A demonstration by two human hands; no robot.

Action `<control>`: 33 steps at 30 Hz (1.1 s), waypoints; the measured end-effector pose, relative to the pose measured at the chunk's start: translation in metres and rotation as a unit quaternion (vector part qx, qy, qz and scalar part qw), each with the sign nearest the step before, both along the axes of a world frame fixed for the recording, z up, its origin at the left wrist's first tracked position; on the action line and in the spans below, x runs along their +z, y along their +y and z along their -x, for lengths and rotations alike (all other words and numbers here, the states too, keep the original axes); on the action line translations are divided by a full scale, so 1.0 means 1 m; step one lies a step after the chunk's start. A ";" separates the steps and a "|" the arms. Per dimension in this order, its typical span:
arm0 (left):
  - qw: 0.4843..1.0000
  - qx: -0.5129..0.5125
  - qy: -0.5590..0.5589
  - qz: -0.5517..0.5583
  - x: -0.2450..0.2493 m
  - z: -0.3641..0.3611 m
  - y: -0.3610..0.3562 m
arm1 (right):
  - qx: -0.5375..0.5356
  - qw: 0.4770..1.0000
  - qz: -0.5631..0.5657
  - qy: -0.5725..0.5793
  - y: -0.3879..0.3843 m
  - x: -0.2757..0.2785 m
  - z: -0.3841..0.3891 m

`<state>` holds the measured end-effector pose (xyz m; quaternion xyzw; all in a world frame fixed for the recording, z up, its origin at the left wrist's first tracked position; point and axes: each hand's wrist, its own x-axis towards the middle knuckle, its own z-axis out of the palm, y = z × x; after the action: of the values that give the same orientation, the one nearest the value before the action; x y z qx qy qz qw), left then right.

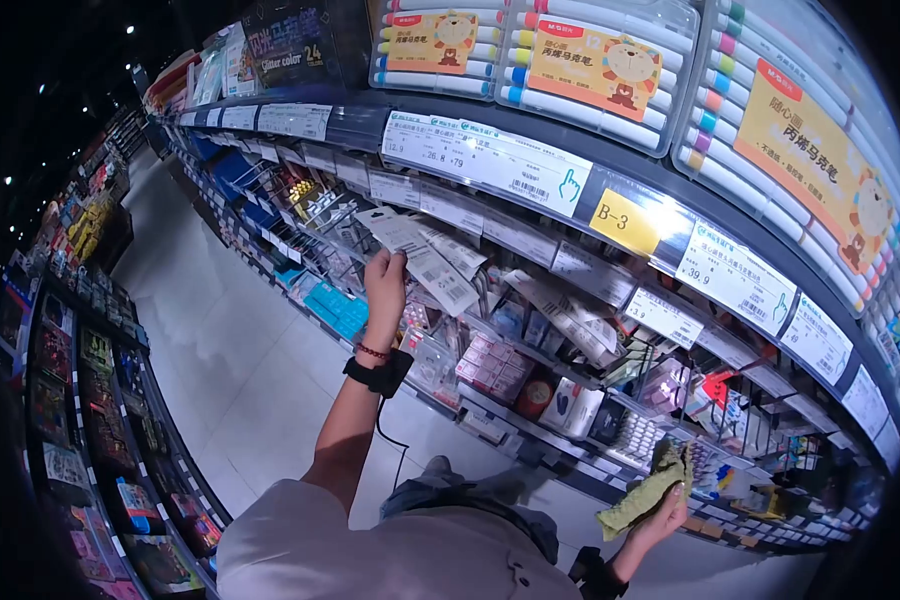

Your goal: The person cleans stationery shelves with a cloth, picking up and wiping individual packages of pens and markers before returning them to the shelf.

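Paper tag strip (422,252): white printed price tags hanging off the front of the middle shelf, fanned out. The long axis runs diagonally, from upper left to lower right in the head view. It sits just below the shelf rail (485,160) with its row of price labels, and left of the yellow B-3 marker (623,222).

Left hand (385,287): raised, arm reaching up and forward. It is closed on the strip's near edge from below, with the fingers pinching the paper at the left end. It touches the strip and is clearly the nearer hand. A black wristband (378,375) with a cord sits on that wrist, with a red bead bracelet just above it.

Right hand (667,517): low and to the right, well apart from the strip, closed around a bunched green cloth (643,490). The cloth is just beside the small packaged goods on the lower shelf (570,400); I cannot tell whether it touches them. From this hand the strip lies up and to the left.

Around them: boxed marker sets (595,65) on the top shelf above the rail. The grey aisle floor (220,350) lies to the left, with the opposite shelving (90,400) beyond it.
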<state>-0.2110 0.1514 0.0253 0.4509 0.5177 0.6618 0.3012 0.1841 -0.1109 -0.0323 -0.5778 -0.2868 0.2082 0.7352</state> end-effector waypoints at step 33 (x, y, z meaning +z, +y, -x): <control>0.832 -0.500 0.189 -0.149 -0.016 -0.156 -0.148 | 0.433 0.775 -0.010 0.461 0.092 0.044 0.117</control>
<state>-0.0554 0.0031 0.0093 0.8040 0.1635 0.3922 0.4159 0.0668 -0.0190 0.0113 -0.2198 -0.1357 0.7430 0.6174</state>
